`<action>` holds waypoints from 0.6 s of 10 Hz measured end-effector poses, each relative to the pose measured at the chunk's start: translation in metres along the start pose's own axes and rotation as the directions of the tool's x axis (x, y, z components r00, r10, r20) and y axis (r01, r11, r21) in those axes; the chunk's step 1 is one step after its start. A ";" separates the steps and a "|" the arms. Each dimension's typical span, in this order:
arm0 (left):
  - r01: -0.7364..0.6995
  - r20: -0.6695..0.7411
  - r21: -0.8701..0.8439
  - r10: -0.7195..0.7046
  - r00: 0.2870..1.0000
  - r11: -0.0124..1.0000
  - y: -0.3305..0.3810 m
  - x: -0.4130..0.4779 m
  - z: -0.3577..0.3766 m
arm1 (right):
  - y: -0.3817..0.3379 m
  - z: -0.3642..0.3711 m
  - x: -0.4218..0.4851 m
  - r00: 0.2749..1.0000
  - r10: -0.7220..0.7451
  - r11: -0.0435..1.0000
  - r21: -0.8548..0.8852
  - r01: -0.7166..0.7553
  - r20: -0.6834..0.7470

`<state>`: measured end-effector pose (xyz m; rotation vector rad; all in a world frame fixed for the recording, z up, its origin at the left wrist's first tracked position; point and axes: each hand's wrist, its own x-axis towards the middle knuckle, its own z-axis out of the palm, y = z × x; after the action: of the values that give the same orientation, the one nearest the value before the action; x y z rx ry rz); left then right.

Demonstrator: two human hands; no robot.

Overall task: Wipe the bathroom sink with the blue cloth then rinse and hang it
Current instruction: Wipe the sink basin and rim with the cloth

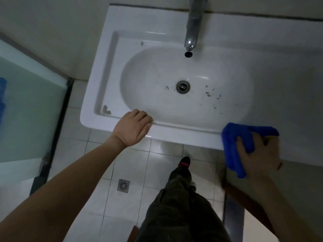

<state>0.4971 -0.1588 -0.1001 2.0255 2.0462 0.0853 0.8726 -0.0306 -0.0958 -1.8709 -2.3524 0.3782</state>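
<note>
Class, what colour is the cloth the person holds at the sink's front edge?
Bright blue cloth, gripped by the right hand; seen in the head view.

glossy white ceramic sink (111, 70), shiny metal faucet (193, 28), soft blue cloth (234, 142), smooth floor tiles (132, 168)

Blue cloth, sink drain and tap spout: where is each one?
blue cloth (234, 137), head view: bare upper fold.
sink drain (183, 86), head view: metal centre.
tap spout (190, 42), head view: shiny tip.
</note>
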 end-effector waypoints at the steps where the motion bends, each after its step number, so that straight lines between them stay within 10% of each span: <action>1: -0.010 -0.032 0.022 0.010 0.999 1.000 -0.005 -0.001 0.007 | -0.010 0.011 0.002 0.988 0.083 0.985 -0.143 -0.102 -0.131; 2: -0.007 -0.006 0.013 0.007 1.000 1.000 -0.006 0.000 0.010 | -0.105 0.047 -0.022 0.950 -0.288 0.957 -0.005 0.290 -0.116; 3: -0.036 -0.018 -0.007 0.036 0.999 0.999 -0.009 -0.002 0.009 | -0.202 0.057 -0.040 0.983 -0.166 0.954 0.266 0.140 0.079; 4: -0.046 -0.062 -0.013 0.045 0.997 0.999 -0.009 -0.004 0.008 | -0.206 0.055 -0.042 0.983 -0.182 0.977 0.119 0.178 0.020; 6: -0.065 -0.074 -0.012 0.063 0.995 0.998 -0.008 -0.004 0.009 | -0.088 0.011 -0.016 0.971 0.237 0.969 0.078 -0.234 -0.035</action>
<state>0.4915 -0.1643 -0.1098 2.1092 2.0174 0.1890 0.7912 -0.0656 -0.0825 -2.1065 -2.0637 0.4338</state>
